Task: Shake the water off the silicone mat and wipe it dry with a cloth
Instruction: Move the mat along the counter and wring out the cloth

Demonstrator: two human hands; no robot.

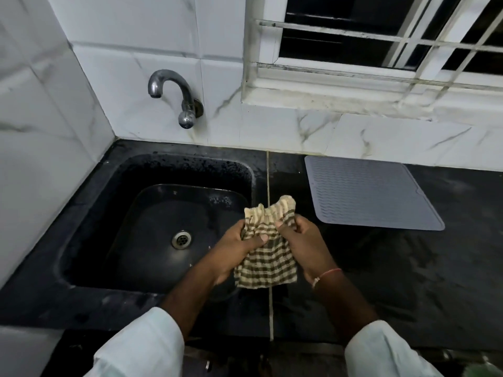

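Note:
A grey ribbed silicone mat lies flat on the black countertop, right of the sink and close to the tiled wall. A checked beige-and-brown cloth hangs bunched between both hands above the sink's right rim. My left hand grips the cloth's left side with the thumb pressed across it. My right hand grips the right side with curled fingers. Neither hand touches the mat, which lies a short way beyond and to the right of them.
A black sink with a metal drain fills the left. A chrome tap juts from the white tiled wall above it. The black countertop stretches right. A barred window sits above the mat.

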